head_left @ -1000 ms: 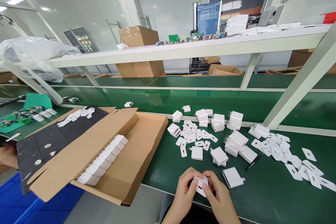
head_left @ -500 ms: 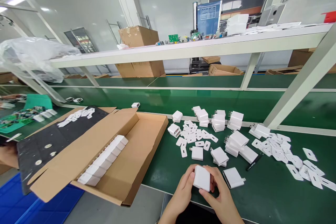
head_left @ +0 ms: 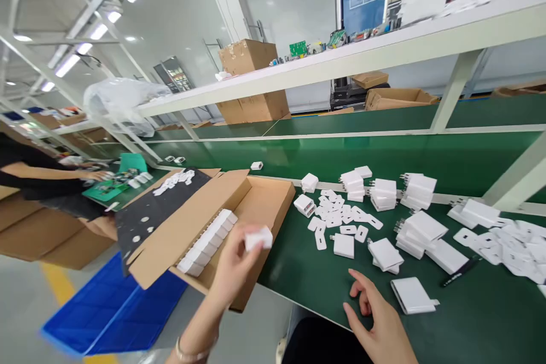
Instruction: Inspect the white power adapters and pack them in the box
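My left hand (head_left: 232,264) holds a white charger (head_left: 258,238) over the open cardboard box (head_left: 264,207), whose near side carries a row of white chargers (head_left: 208,243). My right hand (head_left: 375,318) rests on the green table (head_left: 307,276) with fingers apart and nothing in it, just left of a flat white charger (head_left: 413,295). Stacks of white chargers (head_left: 384,193) and several small white labels (head_left: 336,219) lie beyond it.
A black pen (head_left: 461,271) lies right of the stacks. A black foam sheet (head_left: 157,205) leans on the box's left flap. A blue crate (head_left: 115,313) sits on the floor. Another person's arm (head_left: 46,173) reaches over a green tray at far left. A white shelf (head_left: 341,62) runs overhead.
My left hand took the white charger out of both hands and carried it left over the box. My right hand let go and dropped to the table. The view swung left.
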Demonstrator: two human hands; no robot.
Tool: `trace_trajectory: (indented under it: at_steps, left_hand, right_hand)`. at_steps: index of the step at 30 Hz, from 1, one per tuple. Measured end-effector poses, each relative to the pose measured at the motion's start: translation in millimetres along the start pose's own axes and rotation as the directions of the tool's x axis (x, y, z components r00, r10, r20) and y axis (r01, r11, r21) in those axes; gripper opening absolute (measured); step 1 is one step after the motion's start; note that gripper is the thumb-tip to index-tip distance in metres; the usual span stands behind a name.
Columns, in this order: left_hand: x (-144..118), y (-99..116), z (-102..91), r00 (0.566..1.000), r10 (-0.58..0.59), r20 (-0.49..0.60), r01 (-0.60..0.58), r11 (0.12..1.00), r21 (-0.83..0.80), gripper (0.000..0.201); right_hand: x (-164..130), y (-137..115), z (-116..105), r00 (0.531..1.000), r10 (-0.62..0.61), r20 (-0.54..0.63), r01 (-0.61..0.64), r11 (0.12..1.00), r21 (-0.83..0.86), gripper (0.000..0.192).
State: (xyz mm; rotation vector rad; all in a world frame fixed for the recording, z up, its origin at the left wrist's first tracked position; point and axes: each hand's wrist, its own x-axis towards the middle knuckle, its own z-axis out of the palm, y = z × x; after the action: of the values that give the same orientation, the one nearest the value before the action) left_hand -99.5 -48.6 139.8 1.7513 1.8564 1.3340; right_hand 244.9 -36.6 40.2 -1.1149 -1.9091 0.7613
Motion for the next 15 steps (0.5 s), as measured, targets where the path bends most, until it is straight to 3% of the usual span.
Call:
trace_trajectory:
  at_steps: [1,3,5,8,15]
  left_hand:
    - [22,-11,-16.1,0.998,0.047,-0.041,-0.036,0.975,0.22,0.034]
    - [63,-35,-37.6,1.0,-0.011,0.0,0.009,0.791,0.612,0.034]
    - [93,-60,-45.8,0.997,-0.067,0.035,0.023,0.709,0.705,0.031]
    - [113,-93,-44.4,0.988,-0.128,0.085,0.011,0.614,0.79,0.025]
    - [104,-139,-44.5,0.977,-0.205,0.053,0.035,0.402,0.915,0.038]
  right_hand:
    - [0,2,2,1.0,-0.022,0.007,0.022,1.0,-0.022,0.046]
    - [-1,5,6,0.997,-0.072,0.012,0.073,0.995,-0.074,0.043]
    - [-2,4,10,0.992,-0.128,-0.001,0.127,0.983,-0.133,0.039]
    - [-4,-2,10,0.979,-0.202,-0.021,0.193,0.957,-0.219,0.034]
    - [-3,-17,7,0.96,-0.275,-0.051,0.24,0.905,-0.351,0.03]
